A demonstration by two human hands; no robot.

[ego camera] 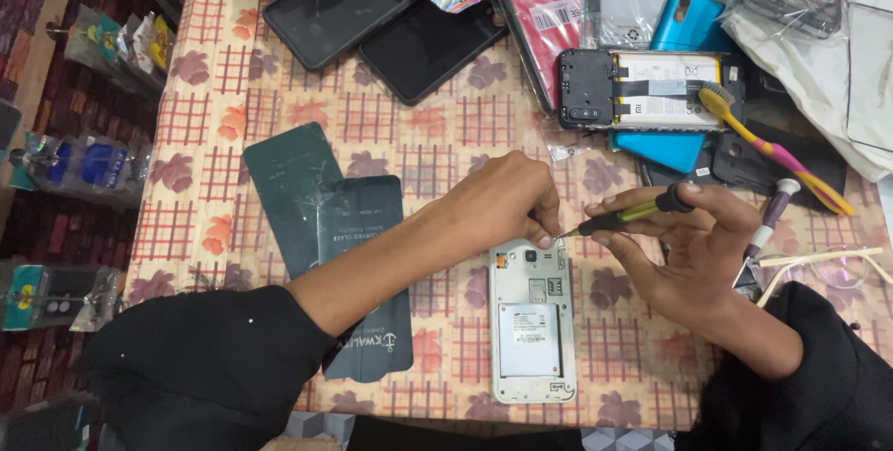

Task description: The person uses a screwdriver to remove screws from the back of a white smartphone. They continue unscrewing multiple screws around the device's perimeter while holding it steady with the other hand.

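Phone: a white phone (531,321) with its back cover off lies face down, low in the middle of the frame, on the checked tablecloth (205,116); its battery label faces up.
Left hand: the left hand (502,200) rests on the phone's top edge, fingertips pressed together and pinching something small at the upper right corner; what it pinches is too small to tell.
Right hand: the right hand (693,251) holds a screwdriver (621,217) with a green and black handle, thumb and forefinger closed on the handle, the other fingers loosely spread below it.
Tip: the screwdriver's tip points left and meets the phone's top right corner, just beside the left fingertips.
Step in hand: it looks like work on a screw or small part at that corner, a judgement from how tip and fingers meet.
Next move calls for: a steady tip, the phone held still, and a firm pinch on the tiny part.
Left of phone: two dark screen protectors (321,218), overlapping, one cracked.
Upper right: an opened black phone (642,88) showing its battery, with a toothbrush (772,149) across it.
Top: dark phones and packaged cases (558,5).
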